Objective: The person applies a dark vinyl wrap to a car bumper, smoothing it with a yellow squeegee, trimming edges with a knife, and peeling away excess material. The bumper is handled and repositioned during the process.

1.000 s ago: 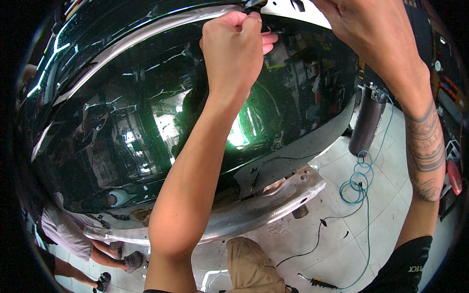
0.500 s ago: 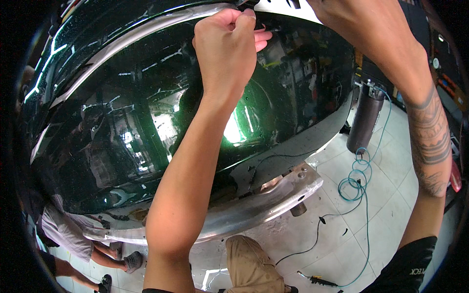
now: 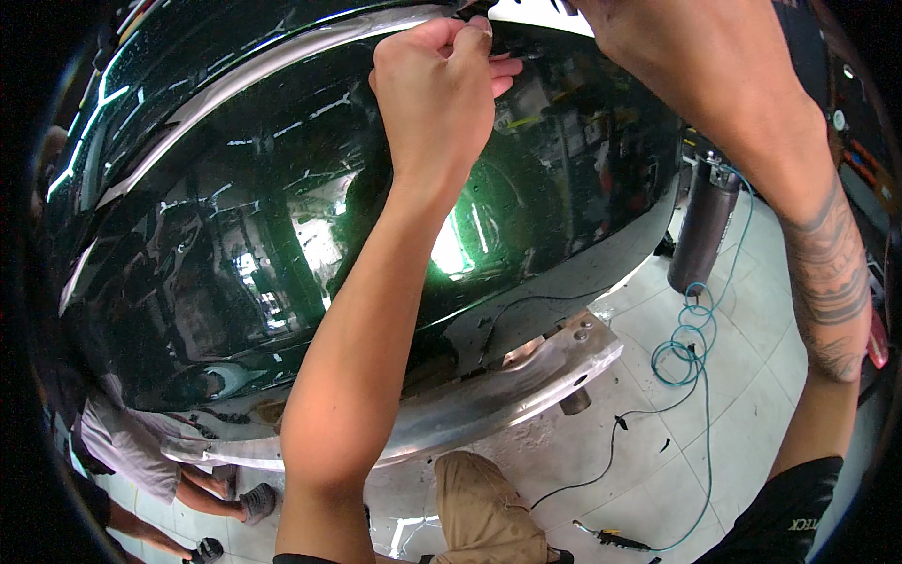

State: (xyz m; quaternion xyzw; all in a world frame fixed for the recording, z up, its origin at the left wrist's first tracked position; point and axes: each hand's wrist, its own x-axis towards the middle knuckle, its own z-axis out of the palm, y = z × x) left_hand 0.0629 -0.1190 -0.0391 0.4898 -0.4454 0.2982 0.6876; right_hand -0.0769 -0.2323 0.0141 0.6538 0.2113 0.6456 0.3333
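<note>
A glossy dark-green, curved vehicle-body panel (image 3: 573, 179) dominates the view, its whole outer face bulging smoothly, flecked with tiny spots and mirroring white light and bright green glare near the centre. A pale, silvery, curved strip (image 3: 211, 101) borders it from about 9 o'clock to 12 o'clock. There, a small shiny black piece (image 3: 475, 9) sits at the upper edge, partly hidden, its full shape unclear.

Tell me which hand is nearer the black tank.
Right. In the picture, the right hand is above the black tank, slightly left; the left hand is farther left, near the upper edge of the green panel.
</note>
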